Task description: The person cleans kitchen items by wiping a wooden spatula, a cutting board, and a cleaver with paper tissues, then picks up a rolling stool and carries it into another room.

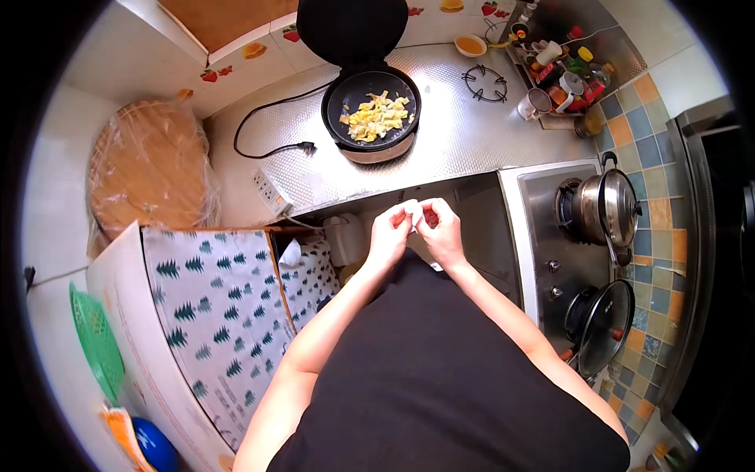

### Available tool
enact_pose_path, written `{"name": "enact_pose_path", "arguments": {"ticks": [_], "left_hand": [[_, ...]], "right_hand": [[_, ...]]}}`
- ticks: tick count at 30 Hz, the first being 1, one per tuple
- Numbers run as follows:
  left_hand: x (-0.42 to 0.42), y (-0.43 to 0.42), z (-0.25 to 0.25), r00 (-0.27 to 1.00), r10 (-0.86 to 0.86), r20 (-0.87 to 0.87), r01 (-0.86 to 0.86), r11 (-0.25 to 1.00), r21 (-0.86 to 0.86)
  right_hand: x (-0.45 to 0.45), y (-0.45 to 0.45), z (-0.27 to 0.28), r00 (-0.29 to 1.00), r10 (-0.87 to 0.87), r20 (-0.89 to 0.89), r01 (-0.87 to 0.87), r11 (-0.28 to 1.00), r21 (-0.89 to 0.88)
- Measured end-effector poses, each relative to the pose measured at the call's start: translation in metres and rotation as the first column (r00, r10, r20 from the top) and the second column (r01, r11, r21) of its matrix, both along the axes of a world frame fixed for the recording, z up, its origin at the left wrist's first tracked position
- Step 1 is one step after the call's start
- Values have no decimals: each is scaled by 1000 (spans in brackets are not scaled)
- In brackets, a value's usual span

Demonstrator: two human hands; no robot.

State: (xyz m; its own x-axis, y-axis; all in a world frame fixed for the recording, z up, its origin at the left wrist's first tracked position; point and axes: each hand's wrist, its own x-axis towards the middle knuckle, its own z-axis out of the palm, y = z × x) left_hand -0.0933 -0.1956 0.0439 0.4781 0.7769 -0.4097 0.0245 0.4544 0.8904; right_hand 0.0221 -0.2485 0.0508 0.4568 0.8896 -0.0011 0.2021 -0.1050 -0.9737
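Note:
My left hand (389, 234) and my right hand (442, 234) meet in front of my body, near the counter's front edge. Both are closed, with thumbs and fingers pinched together at the tips. Something small and whitish (415, 215) shows between the fingertips; its kind is too small to tell. Beyond my hands stands an electric griddle pan (333, 118) with its black lid (351, 31) raised. Pieces of cooked egg (377, 118), yellow and pale, lie in it. Neither hand touches the pan.
A plug and cord (307, 146) lie left of the pan, near a power strip (271, 193). At right, a steel pot (586, 208) and a lidded pan (605, 322) sit on the stove (543, 236). A bowl (470, 46) and several bottles (562, 86) stand at the back right.

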Motion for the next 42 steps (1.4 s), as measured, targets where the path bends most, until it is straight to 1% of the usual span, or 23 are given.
{"name": "enact_pose_path", "arguments": {"ticks": [1, 3, 4, 5, 7, 8, 9, 11, 14, 15, 18, 20, 22, 24, 27, 29, 31, 32, 33, 35, 37, 40, 42], "left_hand": [[0, 11, 6, 999, -9, -37, 9, 1000, 13], [3, 26, -5, 999, 24, 36, -25, 999, 36], [6, 34, -10, 997, 38, 72, -41, 998, 46], [8, 40, -14, 996, 53, 66, -53, 999, -1], [11, 55, -13, 1000, 28, -4, -28, 1000, -4], [13, 63, -13, 999, 15, -40, -16, 1000, -4], [17, 70, -13, 999, 43, -11, -44, 998, -49], [26, 85, -17, 999, 13, -29, -15, 998, -64], [47, 102, -24, 999, -18, -45, 15, 998, -56], [55, 105, -27, 999, -26, -45, 24, 999, -47], [81, 116, -38, 996, -92, -22, 90, 993, -77], [95, 119, -44, 973, -190, -134, 203, 975, 88], [105, 121, -50, 967, -209, -145, 223, 971, 86], [108, 124, -55, 968, -212, -132, 221, 974, 57], [102, 127, -63, 982, -165, -93, 162, 986, -37], [92, 128, -65, 982, -149, -118, 135, 984, -117], [84, 129, -69, 986, -103, -131, 75, 976, -203], [80, 127, -71, 987, -84, -140, 54, 977, -207], [78, 127, -72, 987, -67, -149, 34, 977, -212], [72, 125, -73, 986, -40, -164, 2, 974, -227], [69, 122, -73, 985, -24, -172, -20, 968, -250], [62, 117, -82, 989, -7, -151, -34, 963, -266], [59, 113, -85, 988, 1, -157, -48, 953, -299]], "right_hand": [[0, 10, 0, 1000, -16, -17, 16, 1000, -6], [4, 26, -4, 998, -55, -30, 54, 998, -27], [7, 33, -9, 994, -71, -83, 68, 997, -38], [11, 38, -16, 987, -88, -136, 82, 995, -50], [17, 50, -29, 954, -114, -276, 105, 993, -48], [23, 55, -35, 919, -114, -376, 95, 993, -68], [27, 61, -34, 874, -113, -473, 83, 993, -85], [40, 71, -30, 773, -111, -625, 25, 989, -145], [69, 86, -30, 525, -166, -835, -50, 973, -225], [80, 91, -34, 480, -193, -856, -70, 964, -257], [110, 102, -44, 444, -151, -883, -101, 971, -217], [132, 109, -59, 552, -171, -816, -62, 968, -245], [156, 120, -84, 703, -231, -673, 30, 955, -296], [181, 132, -104, 860, -253, -442, 118, 943, -311], [213, 157, -136, 975, -204, -91, 158, 918, -365], [223, 177, -148, 980, -125, 155, 180, 888, -422], [223, 193, -159, 952, -104, 287, 201, 921, -334], [221, 199, -165, 931, -97, 351, 206, 935, -288], [219, 204, -173, 943, -62, 327, 160, 946, -283], [205, 207, -188, 925, -60, 375, 162, 955, -248], [190, 209, -190, 905, -56, 421, 147, 971, -187], [176, 204, -186, 872, 46, 487, 24, 990, -137], [167, 198, -188, 870, 158, 467, -94, 983, -158]]}}
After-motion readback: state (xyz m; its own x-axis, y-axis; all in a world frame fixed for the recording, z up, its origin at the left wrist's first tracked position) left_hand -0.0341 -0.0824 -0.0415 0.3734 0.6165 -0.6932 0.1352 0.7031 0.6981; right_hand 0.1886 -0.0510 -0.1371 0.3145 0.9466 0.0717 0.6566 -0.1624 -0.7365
